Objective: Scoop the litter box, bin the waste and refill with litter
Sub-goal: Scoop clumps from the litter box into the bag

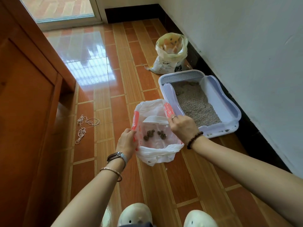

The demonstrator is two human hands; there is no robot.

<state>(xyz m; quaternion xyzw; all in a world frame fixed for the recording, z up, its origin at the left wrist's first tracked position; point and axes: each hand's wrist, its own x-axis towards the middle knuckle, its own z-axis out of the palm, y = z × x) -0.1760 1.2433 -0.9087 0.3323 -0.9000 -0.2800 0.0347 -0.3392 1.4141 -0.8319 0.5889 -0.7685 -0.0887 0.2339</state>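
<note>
Left hand pinches the rim of the waste bag; right hand grips the scoop between the hands; best to tip it fully, mouth held wide.

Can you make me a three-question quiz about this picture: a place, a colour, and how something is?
1. Where do the dark clumps lie? A) in the plastic bag B) on a chair C) in a bucket
2. What colour is the scoop? A) red B) white C) black
3. How is the litter sack? A) tied shut B) lying flat C) open at the top
Answers: 1 A, they sit inside the bag that the left hand holds. 2 B, the scoop in the right hand is white. 3 C, its top gapes wide.
</note>
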